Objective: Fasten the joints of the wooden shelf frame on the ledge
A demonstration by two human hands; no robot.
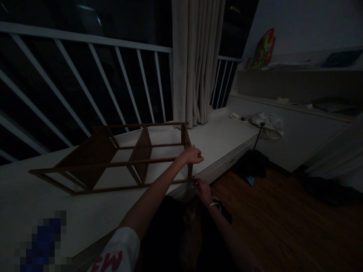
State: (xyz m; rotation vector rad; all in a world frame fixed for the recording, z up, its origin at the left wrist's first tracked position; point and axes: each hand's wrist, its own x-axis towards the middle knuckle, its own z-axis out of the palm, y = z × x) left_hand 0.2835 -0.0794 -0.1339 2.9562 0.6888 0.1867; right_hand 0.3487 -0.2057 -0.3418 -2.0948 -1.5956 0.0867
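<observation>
Sleeve [126, 241] nearest; wooden rack [141, 149] extends leftward from closed left grip [191, 155]; right grip [203, 189] pinching corner.

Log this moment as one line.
left hand: at end of wooden rack | right hand: at same end, lower | rack: sideways on white ledge
</observation>
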